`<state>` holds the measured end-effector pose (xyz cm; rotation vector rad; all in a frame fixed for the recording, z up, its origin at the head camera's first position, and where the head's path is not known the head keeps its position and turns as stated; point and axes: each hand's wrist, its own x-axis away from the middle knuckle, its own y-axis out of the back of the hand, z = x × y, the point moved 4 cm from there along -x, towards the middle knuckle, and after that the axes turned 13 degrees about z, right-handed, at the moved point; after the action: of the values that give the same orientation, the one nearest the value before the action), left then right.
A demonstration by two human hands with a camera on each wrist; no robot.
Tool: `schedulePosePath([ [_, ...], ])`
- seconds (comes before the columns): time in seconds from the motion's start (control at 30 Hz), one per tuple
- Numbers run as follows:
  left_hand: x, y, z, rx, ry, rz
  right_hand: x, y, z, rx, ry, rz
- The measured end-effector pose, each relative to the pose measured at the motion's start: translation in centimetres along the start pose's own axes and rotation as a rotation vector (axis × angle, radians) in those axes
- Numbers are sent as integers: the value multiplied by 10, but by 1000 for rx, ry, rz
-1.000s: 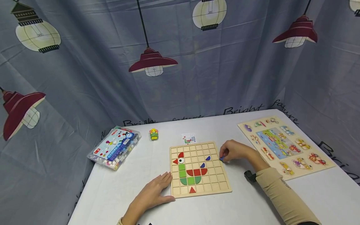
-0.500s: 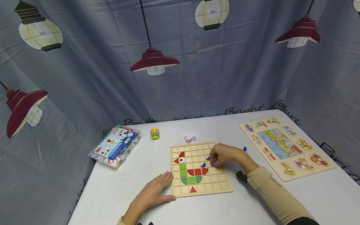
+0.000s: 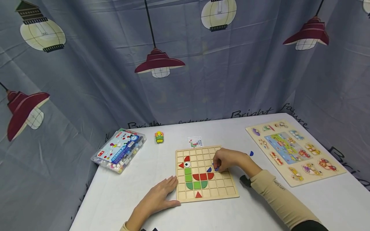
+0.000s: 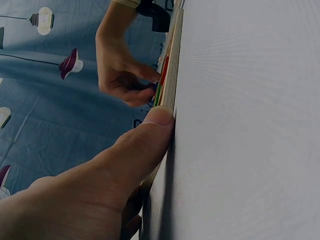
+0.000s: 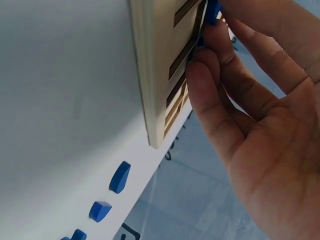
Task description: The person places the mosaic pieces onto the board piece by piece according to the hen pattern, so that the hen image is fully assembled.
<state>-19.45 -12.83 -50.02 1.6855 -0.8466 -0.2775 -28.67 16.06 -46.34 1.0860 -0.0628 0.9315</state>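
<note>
A wooden grid board lies on the table, with red, green and blue flat pieces set in a bird-like pattern. My right hand is over its right part and pinches a blue quarter-round piece between thumb and fingertips, low at the grid cells. Just left of those fingers sits another blue piece on the board. The left hand rests at the board's left edge, fingers extended; in the left wrist view its thumb touches the board's side. My right fingers partly hide the cells under them.
Several blue pieces lie on the table beyond the board. A small pattern card is behind it. A picture puzzle board lies at right. A clear box of beads and a small toy figure stand at back left.
My right hand has moved left from beside the board to over its grid, carrying the blue piece. The left hand has stayed at the board's edge.
</note>
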Motion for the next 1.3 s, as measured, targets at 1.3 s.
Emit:
schedulePosePath([
  [1.3,0,2,-1,28,33,25,2,-1,-2,5,29,-48],
])
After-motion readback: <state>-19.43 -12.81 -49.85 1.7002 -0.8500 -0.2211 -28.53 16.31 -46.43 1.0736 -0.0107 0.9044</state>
